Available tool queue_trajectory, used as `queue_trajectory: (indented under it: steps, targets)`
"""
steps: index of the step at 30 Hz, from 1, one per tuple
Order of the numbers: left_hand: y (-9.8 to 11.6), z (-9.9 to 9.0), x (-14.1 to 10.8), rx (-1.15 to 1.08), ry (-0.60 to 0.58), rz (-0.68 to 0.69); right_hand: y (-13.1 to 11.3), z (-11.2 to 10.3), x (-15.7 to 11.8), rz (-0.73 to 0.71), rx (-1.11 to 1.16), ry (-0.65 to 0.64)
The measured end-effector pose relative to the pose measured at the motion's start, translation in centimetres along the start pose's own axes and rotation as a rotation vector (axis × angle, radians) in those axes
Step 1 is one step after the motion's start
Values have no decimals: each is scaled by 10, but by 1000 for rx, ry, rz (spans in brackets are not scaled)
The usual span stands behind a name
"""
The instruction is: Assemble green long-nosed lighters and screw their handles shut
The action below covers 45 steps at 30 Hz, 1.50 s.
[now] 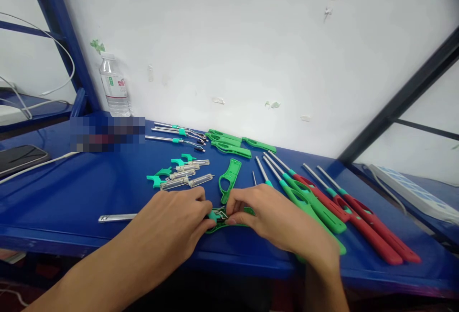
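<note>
Near the table's front edge lies a green lighter handle half [212, 229], partly hidden by my hands. A silver lighter tube [116, 217] runs out to the left beneath my left hand [184, 216]. That hand is closed, its thumb and fingers pinching the teal part [213, 215] at the shell. My right hand [263, 209] is closed too, its fingertips at the thin wires [223, 213] inside the shell. Just beyond my hands rests another green handle half [231, 174]. Clear fuel tanks [182, 174] and teal triggers [155, 180] are grouped farther left.
Several lighter tubes with wires [165, 138] and green handle halves [231, 149] lie at the back. Assembled green lighters [322, 206] and red lighters [380, 235] lie right. A water bottle [114, 87], phone [23, 159] and white cable [39, 166] are left; a power strip [416, 192] is far right.
</note>
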<state>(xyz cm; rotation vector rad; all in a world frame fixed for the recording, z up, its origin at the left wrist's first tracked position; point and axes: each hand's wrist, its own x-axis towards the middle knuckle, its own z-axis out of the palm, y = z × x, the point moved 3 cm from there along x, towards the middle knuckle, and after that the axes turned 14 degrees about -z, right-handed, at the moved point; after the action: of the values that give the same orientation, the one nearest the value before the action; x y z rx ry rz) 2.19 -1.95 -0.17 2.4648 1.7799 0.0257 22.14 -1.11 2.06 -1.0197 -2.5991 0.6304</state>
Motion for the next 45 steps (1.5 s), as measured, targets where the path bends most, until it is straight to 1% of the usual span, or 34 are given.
queue_trajectory:
  steps: [4, 10, 16, 21, 34, 41, 45]
  targets:
    - [0, 0, -2, 10, 14, 4, -1, 1, 1, 2, 12, 1]
    - [0, 1, -1, 20, 5, -1, 0, 0, -1, -45, 1, -2]
    - [-1, 2, 0, 14, 38, 14, 0, 0, 0, -62, -16, -13]
    - [-2, 3, -1, -8, 30, -1, -2, 1, 1, -87, -26, -13]
    - [4, 1, -2, 30, 6, 22, -6, -1, -2, -34, -69, 1]
    - [5, 1, -3, 49, -40, 13, -10, 1, -2, -23, -74, -6]
    - [7, 1, -3, 59, -51, 33, -15, 5, -5, -5, -152, -36]
